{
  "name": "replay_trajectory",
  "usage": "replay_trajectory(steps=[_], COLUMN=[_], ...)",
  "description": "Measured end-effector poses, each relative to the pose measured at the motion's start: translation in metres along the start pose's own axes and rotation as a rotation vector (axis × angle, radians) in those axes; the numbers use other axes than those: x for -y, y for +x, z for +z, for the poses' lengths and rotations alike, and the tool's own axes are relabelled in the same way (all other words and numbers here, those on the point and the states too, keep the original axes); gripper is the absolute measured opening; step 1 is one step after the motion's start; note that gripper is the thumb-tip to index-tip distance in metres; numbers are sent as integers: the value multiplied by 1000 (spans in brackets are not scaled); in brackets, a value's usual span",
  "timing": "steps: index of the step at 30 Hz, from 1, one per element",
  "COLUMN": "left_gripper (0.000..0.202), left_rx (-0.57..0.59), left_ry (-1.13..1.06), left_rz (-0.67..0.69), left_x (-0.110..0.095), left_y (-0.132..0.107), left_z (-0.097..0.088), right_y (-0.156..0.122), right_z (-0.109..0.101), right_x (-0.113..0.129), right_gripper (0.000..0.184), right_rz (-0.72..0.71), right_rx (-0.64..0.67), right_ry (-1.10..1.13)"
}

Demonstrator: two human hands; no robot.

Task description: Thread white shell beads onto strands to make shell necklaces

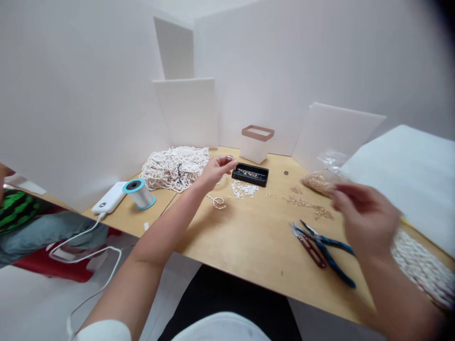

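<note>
My left hand (216, 169) reaches out over the wooden table (256, 237), its fingertips pinched together on something small that I cannot make out, just left of a black tray (250, 174) of small metal parts. Below it lie a short beaded piece (217, 202) and a scatter of loose white beads (244, 189). My right hand (366, 215) hovers above the table's right side, blurred by motion, with its fingers curled. Blue-handled pliers (329, 251) and small red snips (308, 245) lie just left of it.
A heap of white bead strands (176, 166) lies at the back left, with a spool of clear thread (138, 192) and a white power bank (110, 198) beside it. A small white bin (256, 143) stands at the back. Gold findings (308, 203), a plastic bag (317, 181) and more bead strands (423, 267) lie right. Another person's leg (31, 227) shows far left.
</note>
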State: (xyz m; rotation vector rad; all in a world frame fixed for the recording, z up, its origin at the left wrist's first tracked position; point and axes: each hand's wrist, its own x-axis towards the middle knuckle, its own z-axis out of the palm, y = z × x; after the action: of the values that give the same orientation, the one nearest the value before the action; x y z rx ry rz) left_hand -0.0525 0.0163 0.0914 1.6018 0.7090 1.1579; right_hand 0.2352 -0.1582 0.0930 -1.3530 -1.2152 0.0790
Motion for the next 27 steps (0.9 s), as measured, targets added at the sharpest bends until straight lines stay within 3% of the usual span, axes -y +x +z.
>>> replay_trajectory(steps=[3,5,7,10,14,18,23,27], left_gripper=[35,36,36,35,34,31,31,38], left_rx=[34,58,67,17,-10,9,-150,-237], left_ry=[25,56,93,154,218,250,272,140], left_rz=[-3,8,32,77,75,26,18,-70], left_x=[3,7,12,21,32,41,66,81], left_y=[1,2,3,6,10,9,-1,-9], left_z=[7,10,10,6,-1,-4,-14,-20], right_y=[15,20,22,23,20,16,7,1], right_z=[80,125,159,191,206,204,200,205], right_x=[9,15,15,7,-8,-28,-66,-88], right_gripper=[23,35,44,47,39,32,28,30], right_rz=[148,276,388,463,497,520,764,800], right_rx=[471,637,721,679,628,576,438,400], right_ry=[260,414,565,761,807,771,854,884])
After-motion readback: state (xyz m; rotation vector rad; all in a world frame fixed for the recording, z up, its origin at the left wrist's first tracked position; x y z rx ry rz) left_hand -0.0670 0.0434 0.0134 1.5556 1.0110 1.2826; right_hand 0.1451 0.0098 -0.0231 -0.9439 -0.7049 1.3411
